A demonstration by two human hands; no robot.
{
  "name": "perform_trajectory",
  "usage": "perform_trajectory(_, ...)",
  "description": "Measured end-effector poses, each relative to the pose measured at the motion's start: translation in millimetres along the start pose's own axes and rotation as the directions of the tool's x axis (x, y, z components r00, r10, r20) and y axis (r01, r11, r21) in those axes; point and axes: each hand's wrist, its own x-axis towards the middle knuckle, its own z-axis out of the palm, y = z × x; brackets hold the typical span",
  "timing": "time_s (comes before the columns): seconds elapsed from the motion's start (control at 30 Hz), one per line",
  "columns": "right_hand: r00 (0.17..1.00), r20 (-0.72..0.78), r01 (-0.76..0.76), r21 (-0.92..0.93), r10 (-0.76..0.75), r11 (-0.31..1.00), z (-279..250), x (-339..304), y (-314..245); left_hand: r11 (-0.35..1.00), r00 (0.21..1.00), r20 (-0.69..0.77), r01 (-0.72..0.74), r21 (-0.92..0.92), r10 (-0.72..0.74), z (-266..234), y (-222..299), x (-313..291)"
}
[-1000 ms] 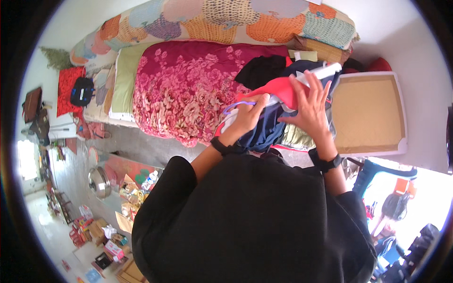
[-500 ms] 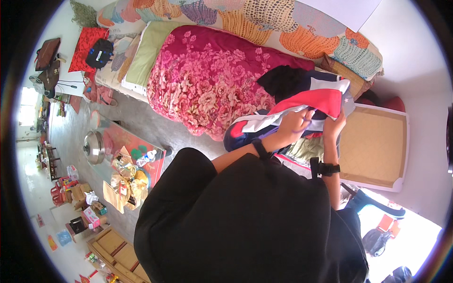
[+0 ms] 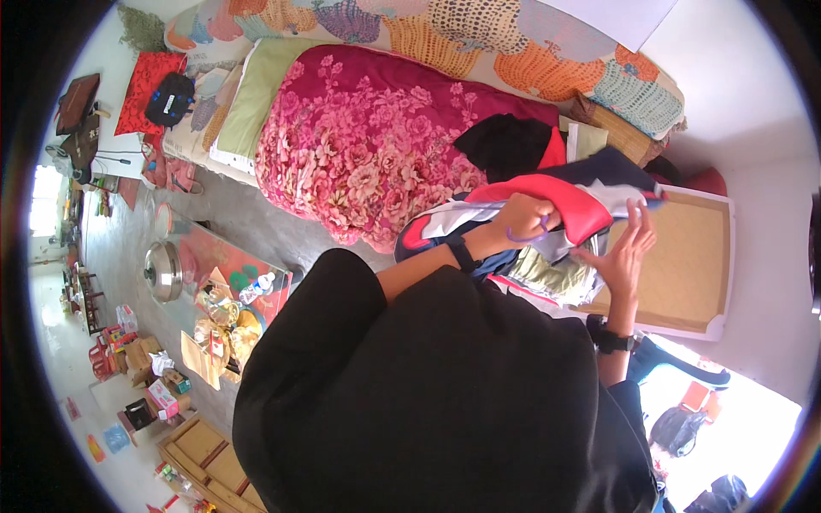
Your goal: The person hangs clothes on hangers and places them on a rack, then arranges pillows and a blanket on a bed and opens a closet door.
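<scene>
A red, white and navy garment [image 3: 590, 214], perhaps a jacket, hangs bunched in front of me at the bed's right end. My left hand [image 3: 528, 221] is closed on its red part, and a thin purple loop circles that hand. Fingers spread, my right hand [image 3: 629, 252] is at the garment's right edge; its fingertips overlap the white part, though I cannot tell whether they press on it. Below the garment lie olive-green and white clothes [image 3: 556, 278], partly hidden. A black cloth [image 3: 505, 145] rests on the bed just beyond.
A flowered magenta quilt [image 3: 368, 145] covers the bed. To the right leans a white-framed brown panel [image 3: 688, 256]. On the left, a low glass-topped table [image 3: 205, 248] holds a steel pot [image 3: 165, 271] and an open carton [image 3: 201, 359]. Boxes [image 3: 141, 359] stand farther left.
My right hand has let go of the garment, its fingers spreading, and moved right and down. The garment's navy part has swung up and right. My left hand keeps its hold, shifted slightly left.
</scene>
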Motion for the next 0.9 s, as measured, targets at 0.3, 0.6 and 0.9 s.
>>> perform_trajectory(0.3,0.942,0.114,0.335,-0.322,-0.315,0.885,21,-35,42,0.974,0.899,0.378,-0.182,-0.134,0.22,-11,-22,-31)
perform_trajectory(0.6,0.956,0.058,0.292,-0.286,-0.288,0.913,-19,-72,31,0.992,0.789,0.612,-0.112,0.055,0.055,-52,-145,-84)
perform_trajectory(0.9,0.971,0.08,0.239,-0.366,-0.225,0.9,-57,-94,46,0.972,0.43,0.903,-0.218,0.088,0.015,12,-133,-60)
